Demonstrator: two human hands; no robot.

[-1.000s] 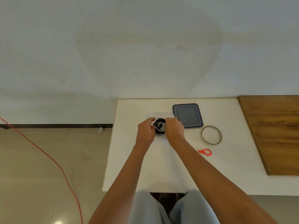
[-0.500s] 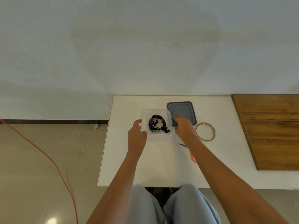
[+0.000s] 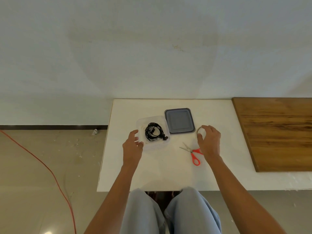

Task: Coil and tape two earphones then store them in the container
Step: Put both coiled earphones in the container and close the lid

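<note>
Black coiled earphones [image 3: 153, 132] lie inside the clear plastic container [image 3: 152, 118] on the white table [image 3: 160, 174]. My left hand [image 3: 133, 146] holds the container's near left corner, thumb on the left wall and fingers curled at the front. My right hand [image 3: 209, 141] is curled round the tape roll [image 3: 198, 130], thumb and forefinger on its left arc; the hand hides the rest of the roll. The grey lid [image 3: 179, 120] lies flat just right of the container.
Red-handled scissors [image 3: 194, 153] lie partly open near my right wrist. A brown wooden board [image 3: 276, 132] covers the table's right end. The wall stands behind the table. A red cable [image 3: 50, 171] runs over the floor on the left.
Both hands let go of the coiled earphones, which now lie in the container. My left hand drew back to the container's corner. My right hand passed over the lid rightwards onto the tape roll.
</note>
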